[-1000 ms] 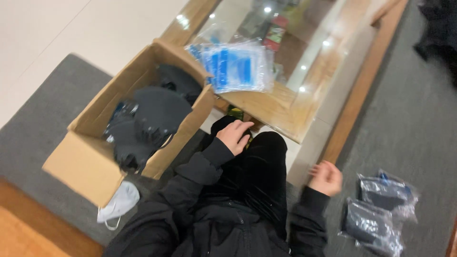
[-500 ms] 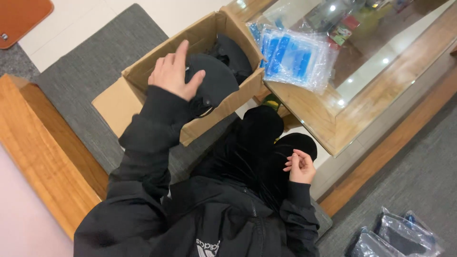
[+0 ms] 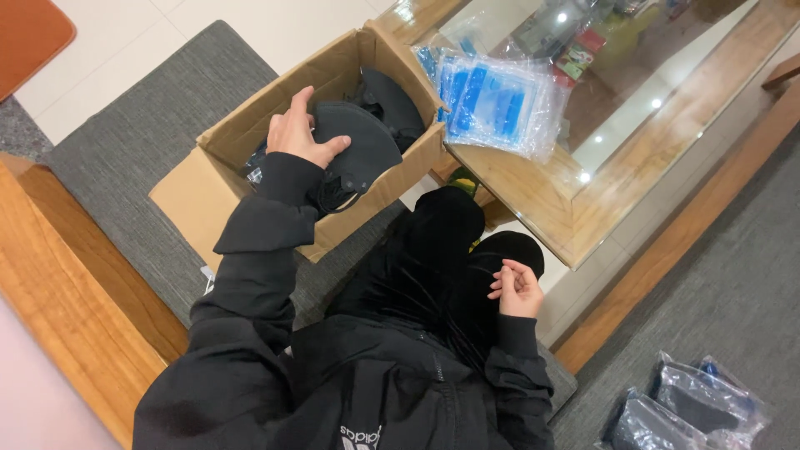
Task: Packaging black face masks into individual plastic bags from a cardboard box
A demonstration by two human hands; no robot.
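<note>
My left hand [image 3: 297, 132] reaches into an open cardboard box [image 3: 337, 67] and grips the top of a stack of black face masks [image 3: 358, 150]. More black masks [image 3: 392, 96] lie deeper in the box. My right hand [image 3: 517, 287] rests on my right knee with the fingers loosely curled, holding nothing that I can see. I sit in black trousers and a black jacket.
A pile of clear bags with blue inserts [image 3: 496, 100] lies on the glass-topped wooden table [image 3: 533, 200] ahead. Packed bags of black masks [image 3: 692, 404] lie on the grey carpet at lower right. A wooden bench edge [image 3: 67, 283] runs along my left.
My left hand has gone from my lap up into the box and closed on the black masks. My right hand has come from the floor side onto my knee.
</note>
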